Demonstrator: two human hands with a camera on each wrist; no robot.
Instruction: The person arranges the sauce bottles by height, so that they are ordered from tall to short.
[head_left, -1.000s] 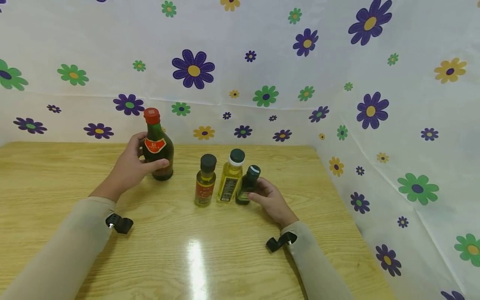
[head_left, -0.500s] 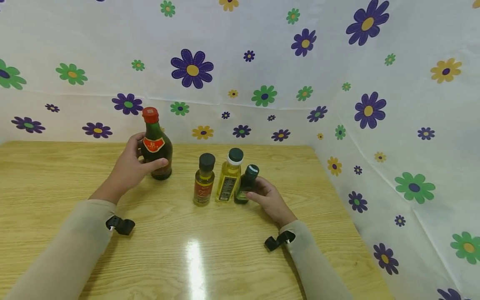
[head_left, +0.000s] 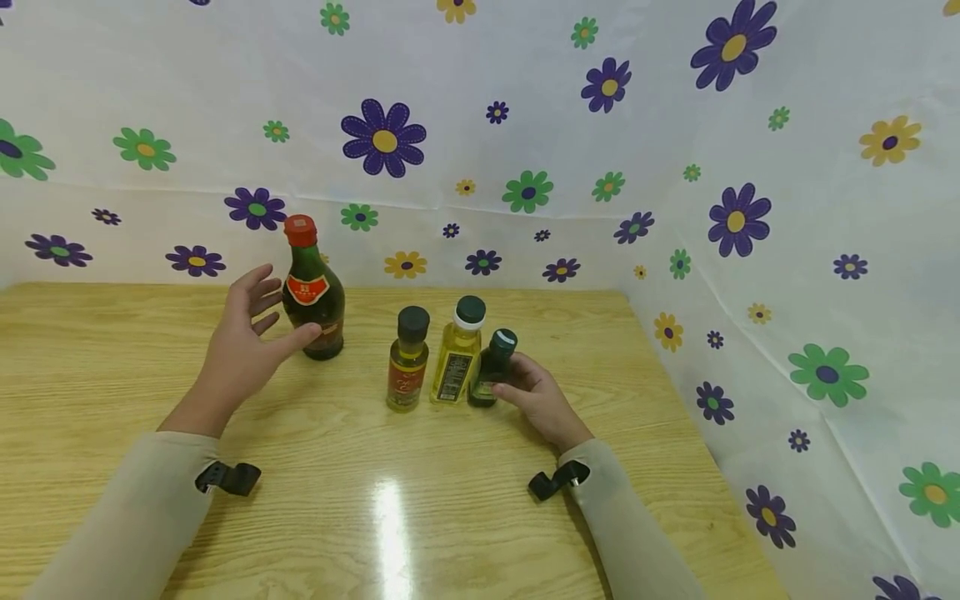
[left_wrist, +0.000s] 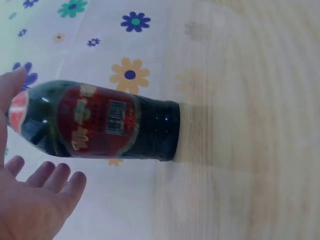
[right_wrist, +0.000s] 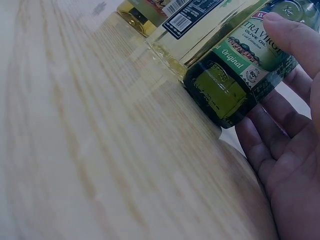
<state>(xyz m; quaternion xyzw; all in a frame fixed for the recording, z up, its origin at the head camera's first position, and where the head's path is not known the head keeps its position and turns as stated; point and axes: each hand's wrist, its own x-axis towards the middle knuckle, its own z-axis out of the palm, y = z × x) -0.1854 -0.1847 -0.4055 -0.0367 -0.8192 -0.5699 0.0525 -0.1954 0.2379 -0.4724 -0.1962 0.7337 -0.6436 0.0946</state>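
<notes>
A dark green bottle (head_left: 313, 292) with a red cap stands upright at the left, near the back of the table. Beside it is my left hand (head_left: 243, 342), its fingers spread and apart from the glass; the left wrist view shows a gap between the fingers and the bottle (left_wrist: 100, 122). At the right, my right hand (head_left: 543, 400) holds a small dark green olive oil bottle (head_left: 491, 375), thumb on its label in the right wrist view and fingers behind it. Next to it stands a clear bottle of yellow oil (head_left: 456, 367) with a green cap.
Left of the yellow oil stands a smaller oil bottle (head_left: 408, 367) with a black cap and red label. The wooden table (head_left: 315, 500) meets a white flowered cloth (head_left: 450, 83) at the back and right.
My left hand has let go of the red-capped bottle and drawn back to the left, its fingers spreading. The right hand and the several bottles have stayed in place.
</notes>
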